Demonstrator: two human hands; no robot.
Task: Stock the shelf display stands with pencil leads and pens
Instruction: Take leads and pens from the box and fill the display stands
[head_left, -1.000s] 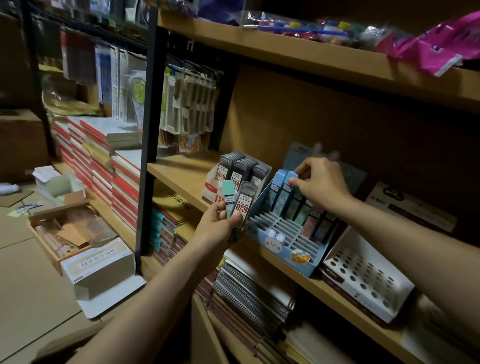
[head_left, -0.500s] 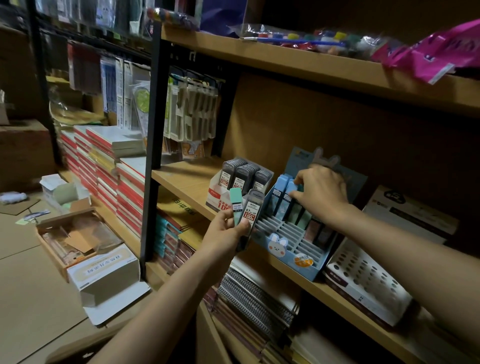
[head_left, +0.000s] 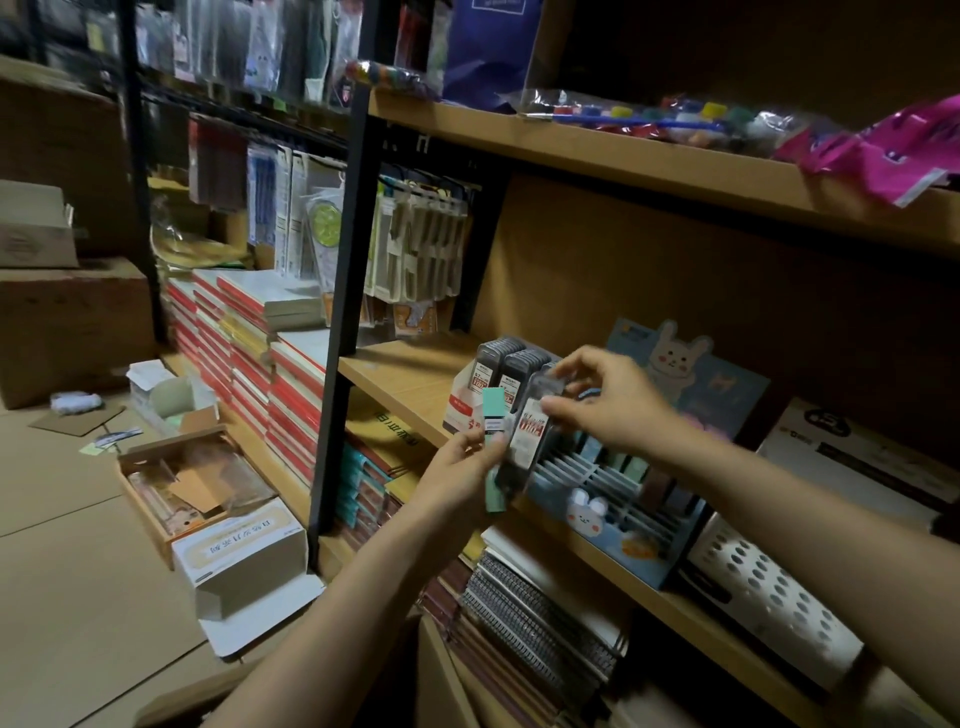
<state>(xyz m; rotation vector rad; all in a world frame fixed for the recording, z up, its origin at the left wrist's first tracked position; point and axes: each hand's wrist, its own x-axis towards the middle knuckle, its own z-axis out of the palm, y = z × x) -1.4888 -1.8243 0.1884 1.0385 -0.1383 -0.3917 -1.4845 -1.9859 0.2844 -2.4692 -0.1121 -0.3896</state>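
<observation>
My left hand grips a green lead case and a clear grey lead case in front of the shelf. My right hand pinches the top of the grey case with thumb and forefinger. Behind both hands stands the blue rabbit display stand, its rear slots filled with several lead cases and its front slots bare. A white carton of grey lead cases sits just left of the stand on the same shelf.
A white perforated pen stand stands to the right of the blue one. Spiral notebooks fill the shelf below. Opened boxes lie on the cardboard floor at the left. A black shelf post rises left of my hands.
My right hand left the back row of the blue stand and came over to the cases in my left hand, taking hold of the grey one's top.
</observation>
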